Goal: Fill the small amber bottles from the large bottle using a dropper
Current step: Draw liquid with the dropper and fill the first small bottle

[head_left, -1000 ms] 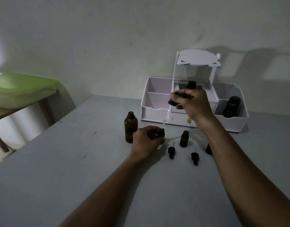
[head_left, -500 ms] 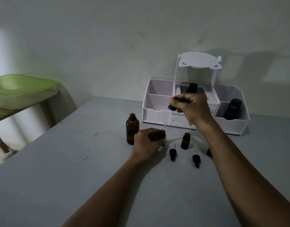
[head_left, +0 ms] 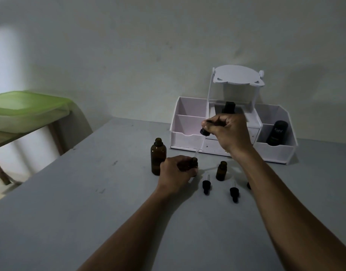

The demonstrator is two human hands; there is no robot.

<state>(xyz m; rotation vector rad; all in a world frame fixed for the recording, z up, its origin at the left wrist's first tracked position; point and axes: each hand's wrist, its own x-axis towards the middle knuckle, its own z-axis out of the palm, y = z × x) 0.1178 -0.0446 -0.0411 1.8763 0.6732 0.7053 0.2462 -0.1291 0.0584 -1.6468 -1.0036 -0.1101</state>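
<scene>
1. Your left hand point(head_left: 176, 171) is wrapped around a small amber bottle point(head_left: 193, 163) standing on the table point(head_left: 70, 212); only its neck shows past your fingers.
2. Your right hand point(head_left: 227, 133) pinches the dropper point(head_left: 202, 140) bulb above that grip, glass tip angled down to the neck.
3. Seat the tip inside the mouth before squeezing; squeeze slowly.
4. Large bottle point(head_left: 158, 156) stands open just left of the held bottle; avoid knocking it.
5. Second small bottle point(head_left: 221, 171), right of your grip, looks next.
</scene>
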